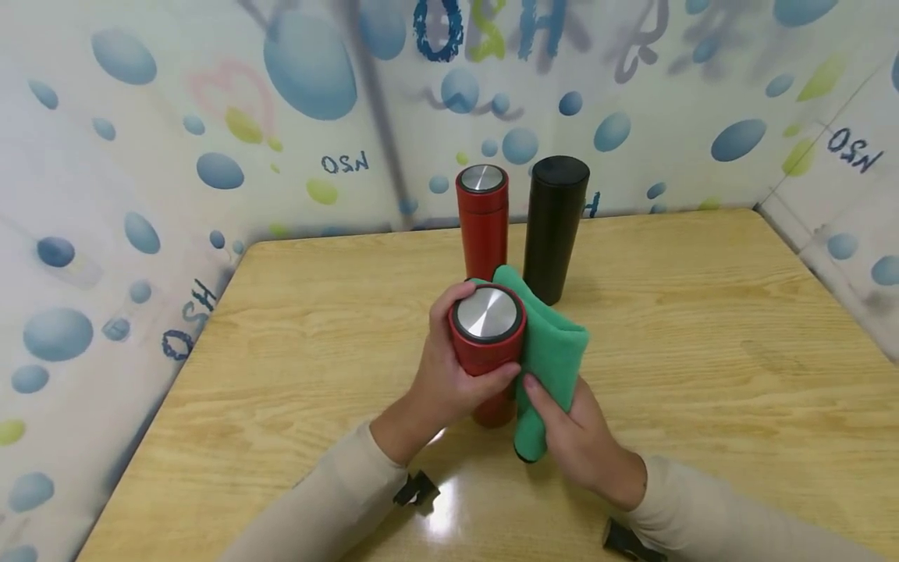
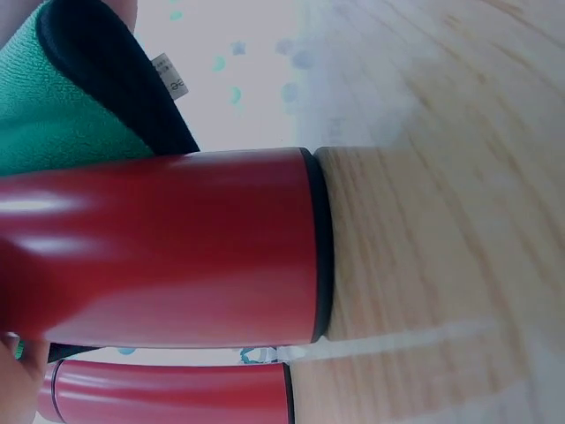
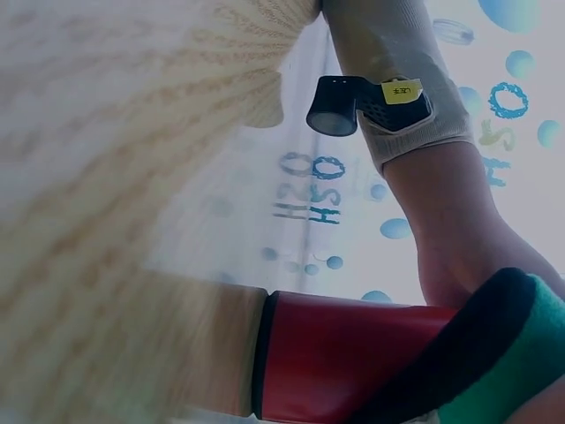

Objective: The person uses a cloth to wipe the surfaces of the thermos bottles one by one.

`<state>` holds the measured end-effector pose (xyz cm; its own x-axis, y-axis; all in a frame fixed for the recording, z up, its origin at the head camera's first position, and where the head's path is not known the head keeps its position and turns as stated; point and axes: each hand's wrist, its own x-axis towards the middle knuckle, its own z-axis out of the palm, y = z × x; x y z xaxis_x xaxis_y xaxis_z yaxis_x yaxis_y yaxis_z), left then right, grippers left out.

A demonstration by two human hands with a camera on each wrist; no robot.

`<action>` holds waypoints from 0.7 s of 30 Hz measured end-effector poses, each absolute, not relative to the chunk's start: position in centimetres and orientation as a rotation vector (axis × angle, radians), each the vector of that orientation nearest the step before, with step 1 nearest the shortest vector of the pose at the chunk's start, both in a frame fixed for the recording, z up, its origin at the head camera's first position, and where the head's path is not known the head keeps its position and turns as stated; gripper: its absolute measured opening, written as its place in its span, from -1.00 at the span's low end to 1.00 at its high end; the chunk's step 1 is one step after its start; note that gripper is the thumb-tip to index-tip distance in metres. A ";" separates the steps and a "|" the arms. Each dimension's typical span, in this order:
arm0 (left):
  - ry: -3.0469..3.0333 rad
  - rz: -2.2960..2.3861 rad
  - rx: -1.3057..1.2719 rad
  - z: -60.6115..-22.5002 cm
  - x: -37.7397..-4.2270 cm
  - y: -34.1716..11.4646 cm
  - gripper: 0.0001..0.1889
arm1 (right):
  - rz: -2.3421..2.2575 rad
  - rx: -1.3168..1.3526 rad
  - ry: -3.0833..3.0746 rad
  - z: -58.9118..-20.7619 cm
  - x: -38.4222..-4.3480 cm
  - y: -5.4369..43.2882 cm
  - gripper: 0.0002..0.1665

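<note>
In the head view my left hand (image 1: 445, 375) grips a red thermos flask (image 1: 488, 355) around its upper body, just below the silver lid. The flask's black base (image 2: 320, 247) shows in the left wrist view, close to the tabletop; whether it touches I cannot tell. A folded green cloth (image 1: 551, 351) with a dark edging lies against the flask's right side, and my right hand (image 1: 579, 433) holds it with the thumb on its near face. In the right wrist view the cloth (image 3: 503, 367) covers part of the red flask (image 3: 353, 353).
Behind the hands a second red flask (image 1: 483, 226) stands upright, with a black flask (image 1: 556, 226) to its right. The wooden table (image 1: 702, 328) ends at a patterned wall (image 1: 281, 156). Small black wrist cameras (image 1: 417, 492) hang under both sleeves.
</note>
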<state>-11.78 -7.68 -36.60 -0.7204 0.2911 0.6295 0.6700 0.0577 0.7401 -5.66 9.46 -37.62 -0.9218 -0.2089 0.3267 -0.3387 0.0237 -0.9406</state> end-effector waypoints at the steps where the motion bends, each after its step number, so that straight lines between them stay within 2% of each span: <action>1: -2.026 -1.709 -0.964 -36.6 -11.7 -7.7 -0.07 | 2.053 0.568 -2.186 -37.7 -5.7 9.4 -0.66; 8: -2.037 -1.733 -0.945 -36.8 -11.5 -7.7 -0.06 | 2.140 0.496 -2.239 -37.6 -5.9 9.3 -0.55; 21: -2.043 -1.760 -0.954 -36.6 -11.5 -7.8 -0.05 | 2.137 0.491 -2.239 -37.1 -5.8 9.3 -0.53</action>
